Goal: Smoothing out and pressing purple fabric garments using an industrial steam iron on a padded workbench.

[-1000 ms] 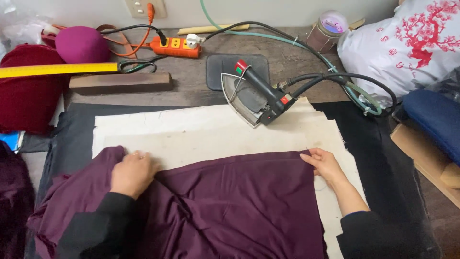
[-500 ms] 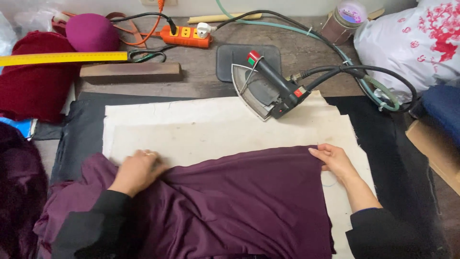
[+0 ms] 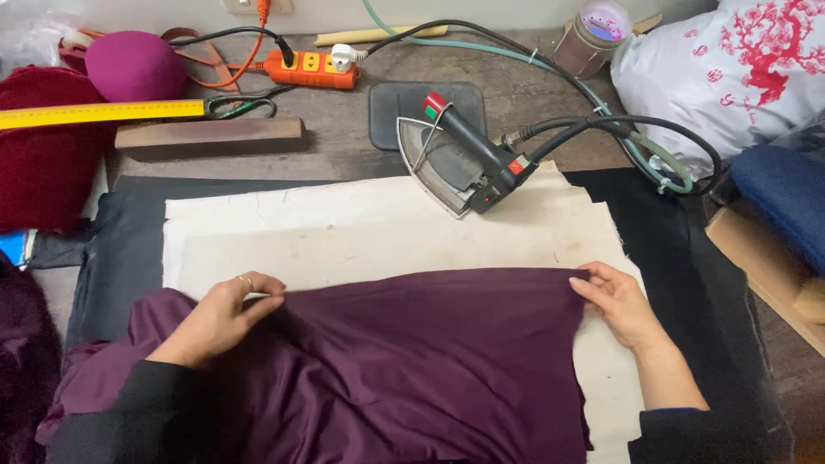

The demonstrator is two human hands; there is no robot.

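A dark purple fabric (image 3: 430, 361) lies over a cream pressing cloth (image 3: 361, 232) on the table. My left hand (image 3: 223, 314) pinches the fabric's upper edge at the left, fingers closed on it. My right hand (image 3: 614, 301) grips the fabric's upper right corner. Between the two hands the top edge runs straight and taut. A steam iron (image 3: 455, 159) rests on its side at the far edge of the cream cloth, beyond both hands, with a thick black hose (image 3: 636, 129) attached.
A black mat (image 3: 696, 283) lies under the cream cloth. Behind it are a wooden block (image 3: 210, 136), a yellow ruler (image 3: 103, 112), an orange power strip (image 3: 314, 69), a magenta pad (image 3: 133, 64) and a jar (image 3: 593, 34). A white printed bag (image 3: 739, 69) and blue cushion (image 3: 782, 198) sit right.
My left hand has gone from lying flat on the fabric to pinching its top edge. The edge between the hands has straightened and tightened. My right hand has kept its hold on the corner.
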